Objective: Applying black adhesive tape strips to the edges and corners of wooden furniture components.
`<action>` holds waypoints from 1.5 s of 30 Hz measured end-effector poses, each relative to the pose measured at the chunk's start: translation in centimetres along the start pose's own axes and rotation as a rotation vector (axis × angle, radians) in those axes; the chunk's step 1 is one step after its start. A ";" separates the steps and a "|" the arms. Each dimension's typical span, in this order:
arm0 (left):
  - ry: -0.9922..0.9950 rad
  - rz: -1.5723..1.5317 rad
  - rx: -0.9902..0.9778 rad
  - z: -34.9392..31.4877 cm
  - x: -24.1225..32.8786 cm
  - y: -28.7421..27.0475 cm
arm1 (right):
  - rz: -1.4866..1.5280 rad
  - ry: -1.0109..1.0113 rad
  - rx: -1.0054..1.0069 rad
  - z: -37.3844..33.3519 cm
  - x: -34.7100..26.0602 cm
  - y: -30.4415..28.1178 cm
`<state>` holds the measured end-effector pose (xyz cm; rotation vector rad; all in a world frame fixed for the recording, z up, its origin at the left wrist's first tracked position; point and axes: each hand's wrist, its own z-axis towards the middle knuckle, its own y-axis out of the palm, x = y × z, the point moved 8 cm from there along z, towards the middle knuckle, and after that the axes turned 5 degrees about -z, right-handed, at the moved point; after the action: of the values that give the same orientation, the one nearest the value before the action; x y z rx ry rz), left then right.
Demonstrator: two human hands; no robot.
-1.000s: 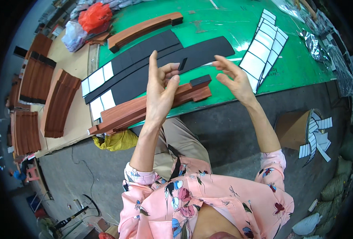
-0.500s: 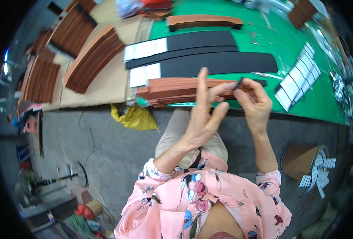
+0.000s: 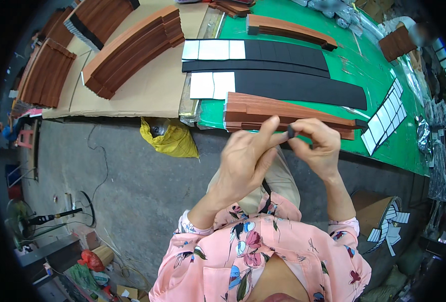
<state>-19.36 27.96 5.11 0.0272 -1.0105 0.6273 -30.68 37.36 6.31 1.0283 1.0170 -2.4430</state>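
A small black strip [image 3: 291, 132] is pinched between the thumb and fingers of my right hand [image 3: 317, 146], just in front of the bench edge. My left hand [image 3: 245, 160] is beside it, thumb and a finger stretched apart, with one fingertip reaching the black strip. Whether that fingertip presses on it I cannot tell. Behind both hands lie wood-grain brown slats [image 3: 283, 111], stacked along the near edge of the bench. A black end piece [image 3: 361, 124] shows at their right end. Beyond them are flat black strips [image 3: 293, 86] with white squares [image 3: 213, 85] at their left ends.
Stacked brown slats [image 3: 132, 55] stand on the cardboard-covered table [image 3: 147, 95] at left. The green bench top [image 3: 384, 146] holds white strips [image 3: 385, 118] at right. On the floor are a yellow bag [image 3: 170, 141], a carton [image 3: 366, 209] with white scraps, and a fan [image 3: 21, 221].
The head view has shifted, so the bench things appear farther right. My left hand has turned and its raised finger is lowered. My right hand still pinches the black strip.
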 end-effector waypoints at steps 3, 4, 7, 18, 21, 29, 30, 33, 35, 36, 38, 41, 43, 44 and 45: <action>0.131 0.383 0.098 -0.5 1.1 -2.6 | -0.083 -0.096 -0.060 1.3 -1.5 2.2; 0.130 0.375 0.103 -0.7 0.6 -3.3 | -0.121 -0.112 -0.032 1.7 -1.7 2.3; 0.016 0.474 0.305 -1.6 -2.0 -6.5 | -0.123 -0.081 -0.017 3.1 -1.8 2.5; -0.165 -0.108 0.168 0.2 -9.7 -7.2 | -0.278 -0.145 -0.180 5.6 -1.7 6.8; -0.161 -0.178 0.164 0.6 -9.7 -7.2 | -0.340 -0.166 -0.185 5.8 -1.8 7.2; -0.127 -0.292 0.207 0.5 -10.2 -7.1 | -0.406 -0.197 -0.193 5.8 -1.9 8.0; -0.132 -0.284 0.208 0.5 -10.1 -7.1 | -0.414 -0.192 -0.195 5.8 -1.9 8.0; -0.147 -0.285 0.212 0.4 -10.2 -7.0 | -0.426 -0.193 -0.190 5.8 -2.0 8.0; -0.157 -0.286 0.214 0.4 -10.4 -7.0 | -0.424 -0.200 -0.182 5.7 -1.9 8.0; -0.146 -0.269 0.213 0.4 -10.3 -7.0 | -0.423 -0.203 -0.181 5.7 -1.9 8.0; -0.131 -0.254 0.211 0.5 -10.1 -7.2 | -0.426 -0.206 -0.179 5.8 -2.0 8.0; -0.178 -0.265 0.171 0.5 -10.2 -7.0 | -0.434 -0.203 -0.183 5.8 -2.0 8.1; -0.173 -0.265 0.177 0.4 -10.3 -7.0 | -0.432 -0.208 -0.176 5.8 -2.1 8.1; -0.172 -0.266 0.177 0.4 -10.3 -7.0 | -0.432 -0.208 -0.175 5.8 -2.1 8.2; -0.169 -0.262 0.178 0.4 -10.2 -7.0 | -0.431 -0.205 -0.174 5.8 -2.1 8.2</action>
<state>-19.99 17.16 -0.95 0.3688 -1.0891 0.4779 -27.97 27.51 6.62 0.5294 1.4692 -2.6536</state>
